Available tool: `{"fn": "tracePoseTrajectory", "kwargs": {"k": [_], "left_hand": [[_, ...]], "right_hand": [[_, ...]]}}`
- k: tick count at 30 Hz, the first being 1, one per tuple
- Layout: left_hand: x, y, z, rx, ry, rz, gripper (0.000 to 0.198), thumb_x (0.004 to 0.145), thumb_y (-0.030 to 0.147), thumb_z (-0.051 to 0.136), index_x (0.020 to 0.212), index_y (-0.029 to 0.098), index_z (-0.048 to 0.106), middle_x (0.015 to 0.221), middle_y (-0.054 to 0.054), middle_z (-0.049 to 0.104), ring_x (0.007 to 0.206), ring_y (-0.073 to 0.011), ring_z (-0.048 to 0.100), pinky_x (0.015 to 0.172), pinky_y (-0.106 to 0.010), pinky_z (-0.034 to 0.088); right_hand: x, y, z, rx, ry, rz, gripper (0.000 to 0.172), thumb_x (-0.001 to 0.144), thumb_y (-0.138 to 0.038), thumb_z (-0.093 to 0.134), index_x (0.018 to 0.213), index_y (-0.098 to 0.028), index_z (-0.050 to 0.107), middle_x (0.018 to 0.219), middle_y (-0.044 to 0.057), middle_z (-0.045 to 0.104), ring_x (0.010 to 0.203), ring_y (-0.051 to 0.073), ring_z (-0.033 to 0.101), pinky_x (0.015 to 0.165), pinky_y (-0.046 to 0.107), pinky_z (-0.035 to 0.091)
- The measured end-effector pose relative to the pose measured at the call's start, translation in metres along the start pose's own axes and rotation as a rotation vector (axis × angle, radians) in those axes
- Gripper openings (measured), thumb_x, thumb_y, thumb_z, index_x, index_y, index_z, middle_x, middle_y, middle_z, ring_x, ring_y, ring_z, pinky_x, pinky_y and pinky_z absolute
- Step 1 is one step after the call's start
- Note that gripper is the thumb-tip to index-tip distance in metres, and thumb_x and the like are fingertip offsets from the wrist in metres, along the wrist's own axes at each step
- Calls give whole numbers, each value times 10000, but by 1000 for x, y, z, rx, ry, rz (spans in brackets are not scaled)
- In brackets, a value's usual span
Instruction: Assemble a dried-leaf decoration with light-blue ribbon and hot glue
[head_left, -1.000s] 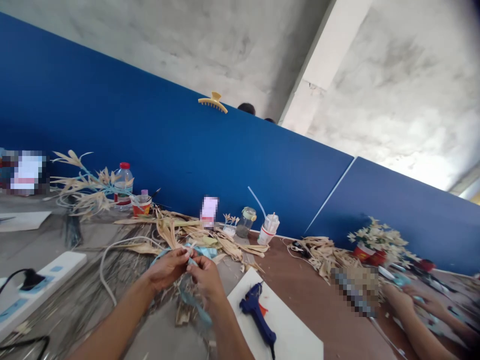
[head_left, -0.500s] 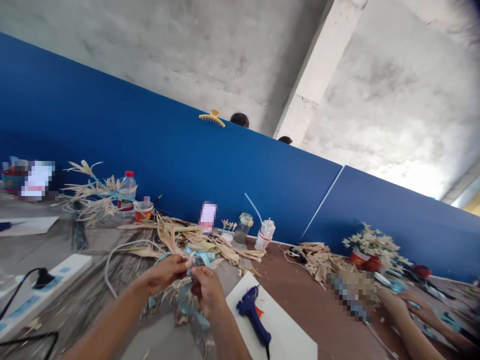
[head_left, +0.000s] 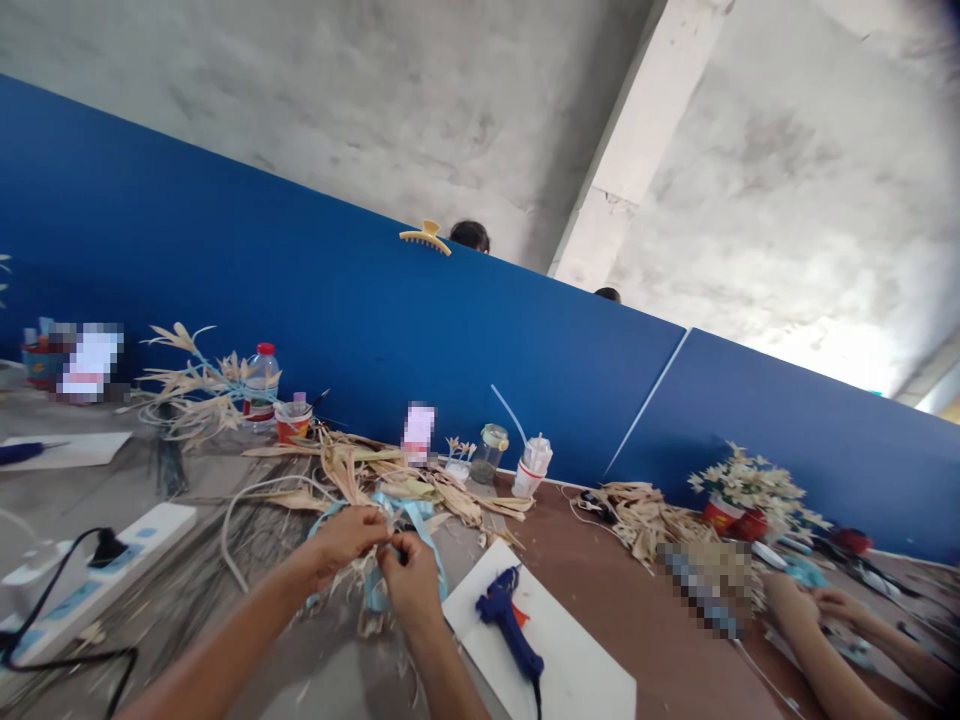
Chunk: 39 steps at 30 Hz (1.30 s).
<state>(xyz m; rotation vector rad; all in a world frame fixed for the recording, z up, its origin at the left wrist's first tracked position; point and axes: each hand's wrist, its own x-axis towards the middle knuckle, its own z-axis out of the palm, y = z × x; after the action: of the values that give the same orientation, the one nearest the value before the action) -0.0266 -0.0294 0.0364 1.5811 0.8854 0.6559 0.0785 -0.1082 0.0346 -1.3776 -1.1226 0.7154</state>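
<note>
My left hand (head_left: 349, 545) is closed in a pinch, its fingertips beside those of my right hand. Whatever small pale piece sits between them is too small to make out. My right hand (head_left: 411, 578) is also pinched shut, on a thin light blue strip (head_left: 433, 535) like ribbon or tape that loops around the fingers and hangs beside them. Dry husk leaves (head_left: 352, 470) lie just beyond both hands. To the right of my right hand, a dark blue glue gun (head_left: 510, 625) rests on a white board (head_left: 577, 670).
A power strip (head_left: 142, 545) with a black plug lies at left. Along the blue partition (head_left: 300, 270) stand a bottle (head_left: 261, 385), a glass jar (head_left: 489, 455) and a white cup (head_left: 531, 470). Another person's hands (head_left: 795, 605) are at work at right, near potted flowers (head_left: 757, 490).
My hands stay pinched close together and have shifted slightly right. The blue strip hanging below my right hand has swung up to its right side. The view has moved a little.
</note>
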Motion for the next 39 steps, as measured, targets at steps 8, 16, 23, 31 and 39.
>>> {"fn": "tracePoseTrajectory", "kwargs": {"k": [8,16,23,31,39], "left_hand": [[-5,12,9,28,139,30,216,589,267,640,491,178,469,476,62,399,514,-115,370,519,-246,218],[-30,-5,20,-742,-155,-4,182,711,313,682,715,134,652,653,-27,594,635,-147,513,618,-260,378],[-37,-15,14,-785,-288,5,140,709,252,701,733,116,686,649,-41,618,613,-137,539,599,-253,384],[-42,-4,8,-717,-258,-101,204,561,276,794,619,123,674,583,-23,600,577,-126,485,583,-261,354],[-32,-18,6,-607,-125,-105,266,554,323,799,601,145,607,574,9,541,576,-109,438,580,-241,329]], "right_hand": [[-3,11,2,178,-3,70,89,612,-239,577,545,-195,538,502,-56,415,495,96,312,485,227,248],[-14,0,-4,537,-106,280,121,549,-218,604,513,-183,494,454,-72,416,400,52,269,438,214,189],[-17,4,-2,758,-237,395,263,467,-217,737,492,-176,479,418,-92,398,365,27,238,408,198,159],[-20,10,1,745,-332,443,289,456,-235,762,516,-177,486,407,-109,369,344,21,221,388,194,188],[-11,14,3,312,-154,261,302,521,-355,698,468,-204,443,407,-86,339,413,62,255,436,219,197]]}}
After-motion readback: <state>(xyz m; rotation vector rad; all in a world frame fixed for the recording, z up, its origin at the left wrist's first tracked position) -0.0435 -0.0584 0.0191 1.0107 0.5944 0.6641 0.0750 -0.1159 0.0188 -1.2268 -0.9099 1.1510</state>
